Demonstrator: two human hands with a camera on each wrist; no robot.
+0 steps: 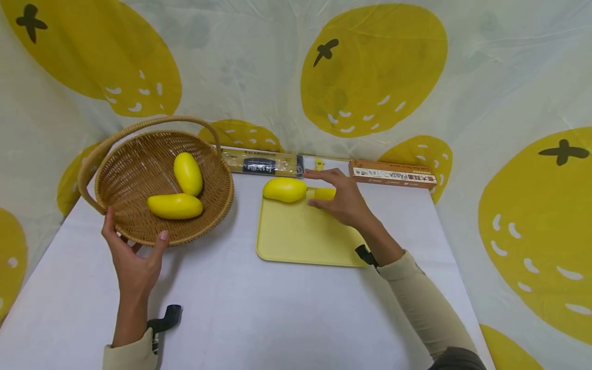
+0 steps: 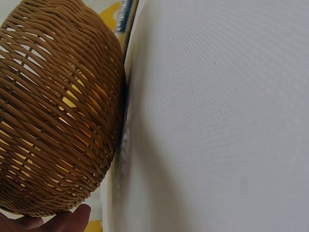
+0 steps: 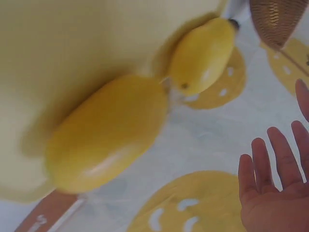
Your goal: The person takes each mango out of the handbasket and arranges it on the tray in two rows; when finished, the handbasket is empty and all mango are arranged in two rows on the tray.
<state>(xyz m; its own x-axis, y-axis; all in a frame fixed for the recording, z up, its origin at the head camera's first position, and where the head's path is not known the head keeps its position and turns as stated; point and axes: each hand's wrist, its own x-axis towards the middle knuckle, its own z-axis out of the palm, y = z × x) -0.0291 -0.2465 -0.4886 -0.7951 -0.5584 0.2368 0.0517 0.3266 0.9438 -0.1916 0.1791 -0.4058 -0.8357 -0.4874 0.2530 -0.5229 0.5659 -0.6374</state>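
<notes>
My left hand (image 1: 137, 264) grips the near rim of a round wicker basket (image 1: 219, 187), thumb up over the edge. Two yellow mangoes lie inside, one upright (image 1: 188, 173) and one crosswise (image 1: 174, 206). The basket's woven outside (image 2: 53, 96) fills the left of the left wrist view. Over the far right part of a pale yellow tray (image 1: 300, 234), my right hand (image 1: 347, 200) has its fingers and thumb spread around a mango (image 1: 325, 194), partly hidden by the hand. Another mango (image 1: 284, 190) lies to its left along the tray's far edge. Both tray mangoes show in the right wrist view.
A spaghetti packet (image 1: 261, 163) and a brown pasta box (image 1: 393, 173) lie along the back of the white table (image 1: 208, 308). A small yellow item (image 1: 319, 164) sits between them. A fruit-print curtain (image 1: 259, 61) hangs behind and at both sides.
</notes>
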